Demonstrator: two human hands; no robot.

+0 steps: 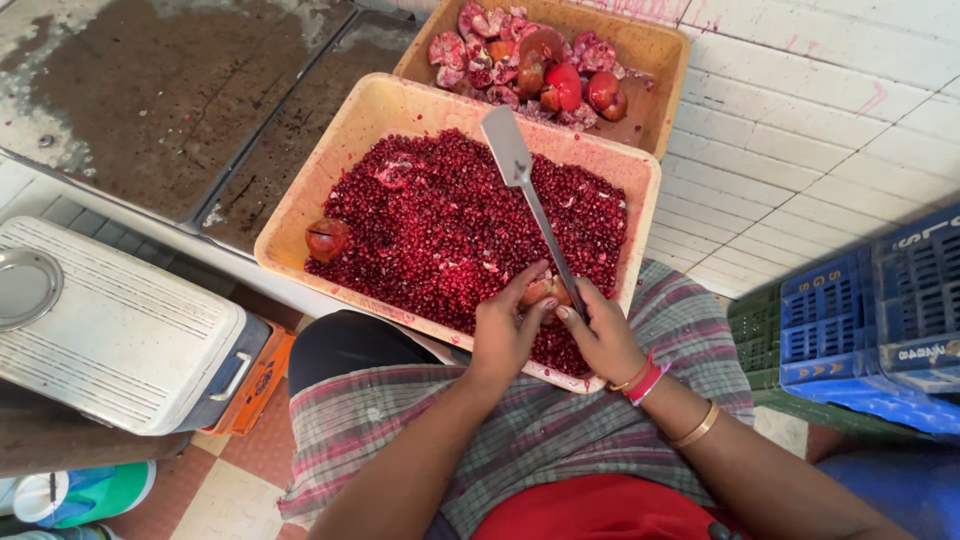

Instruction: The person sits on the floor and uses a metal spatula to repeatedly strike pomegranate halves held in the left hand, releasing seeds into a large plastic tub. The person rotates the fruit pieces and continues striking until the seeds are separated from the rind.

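Pomegranate piece [541, 290] sits pinched in the fingers of the left hand [505, 330], held just above the near edge of the seed tray [300, 200], which rests on the person's lap. The right hand [603, 340] lies just beside it on the right, touching the fruit with its fingertips while its grip is closed around the handle of a metal spatula [520, 180]. The spatula's flat blade points away from the person, over the heap of loose red seeds [450, 230] that fills the tray. A hollowed half shell [327, 239] lies at the tray's left side, well apart from both hands. Beyond this tray stands a second tray [655, 60] holding broken pomegranate chunks [545, 70]. A white cooler box [120, 340] stands to the left, and blue crates [870, 320] to the right.
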